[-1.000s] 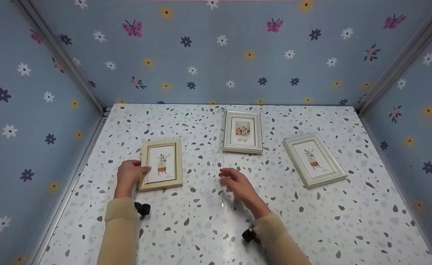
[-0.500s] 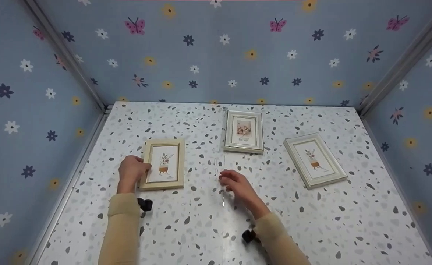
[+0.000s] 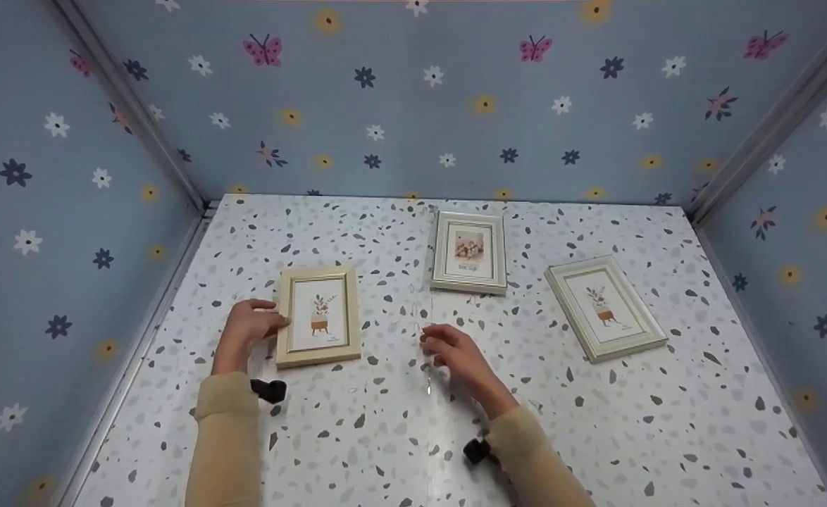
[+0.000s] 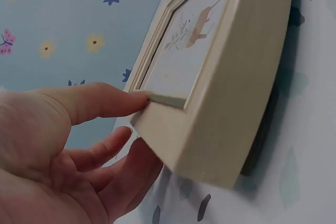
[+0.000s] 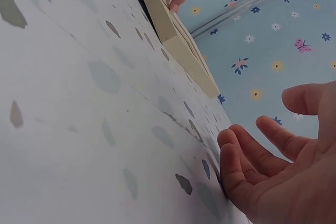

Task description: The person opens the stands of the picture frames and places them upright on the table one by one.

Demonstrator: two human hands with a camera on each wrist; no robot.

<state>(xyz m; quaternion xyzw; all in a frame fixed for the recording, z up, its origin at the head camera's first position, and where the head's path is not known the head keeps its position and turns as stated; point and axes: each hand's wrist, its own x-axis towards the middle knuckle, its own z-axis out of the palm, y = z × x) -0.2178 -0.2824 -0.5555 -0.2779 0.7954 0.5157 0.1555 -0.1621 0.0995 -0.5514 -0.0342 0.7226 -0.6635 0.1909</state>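
My left hand [image 3: 248, 327] is at the left edge of a cream picture frame [image 3: 353, 317] that lies face up on the table. In the left wrist view my thumb [image 4: 107, 100] touches the front border, while bent fingers [image 4: 139, 166] sit at the frame's side. Its print shows a plant in an orange pot on legs. My right hand [image 3: 459, 352] rests on the tabletop, right of this frame, its fingers loosely curled around nothing. The right wrist view also shows the cream frame [image 5: 184, 56] with the left hand beyond it.
A silvery-white picture frame [image 3: 470, 283] lies flat at the back, right of centre. Another pale frame [image 3: 568, 303] lies turned askew on the right. Blue flowered walls [image 3: 413, 127] border the speckled white table [image 3: 357, 451] at the back and sides.
The cream frame has shifted slightly to the right. My left hand has drawn back a little to the left, its thumb now nearer the frame's edge. The right hand has stayed put.
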